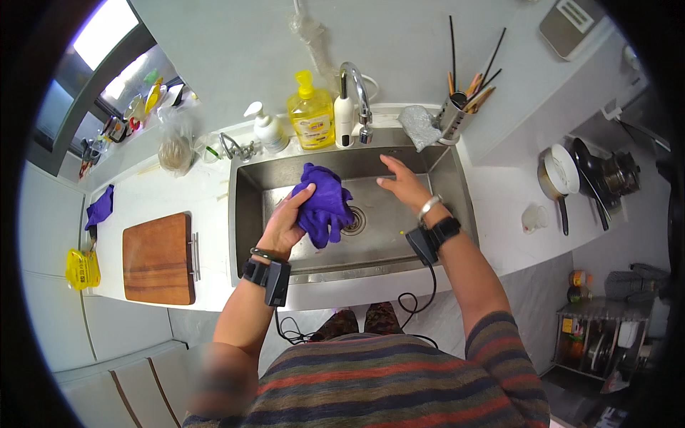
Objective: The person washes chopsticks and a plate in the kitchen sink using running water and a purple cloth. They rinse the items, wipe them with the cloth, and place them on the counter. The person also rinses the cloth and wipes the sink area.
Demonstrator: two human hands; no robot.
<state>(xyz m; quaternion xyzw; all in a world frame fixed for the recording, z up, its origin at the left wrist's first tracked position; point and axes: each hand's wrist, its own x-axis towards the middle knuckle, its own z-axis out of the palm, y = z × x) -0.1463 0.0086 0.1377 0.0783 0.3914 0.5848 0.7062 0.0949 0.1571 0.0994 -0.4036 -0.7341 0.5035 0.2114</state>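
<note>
Purple cloth [325, 203] hangs bunched over the sink [246, 214], gripped at its upper edge by the left hand [285, 225], fingers closed tight round the fabric, w/ the loose lower folds dangling just above the round drain [354, 221]. Right hand [405, 187] sits at 3 o'clock from the cloth, apart from it, palm down & fingers spread flat, holding nothing. Both wrists carry black strapped units w/ cables trailing toward the body. Further out, at 12 o'clock from the cloth, the chrome tap [359, 93] arcs over the basin; can't tell if water is running. Along the back ledge stand a yellow soap bottle [311, 114], a white pump bottle [266, 128] & a utensil holder [453, 114] w/ chopsticks. At 9 o'clock on the counter lies a wooden cutting board [158, 258]; another purple rag [100, 208] sits beyond it. Risks, as I judge: the one-hand pinch holds only the top, so the cloth could slip & drop onto the drain; drips could also reach the wrist cables if the arm lifts.
</note>
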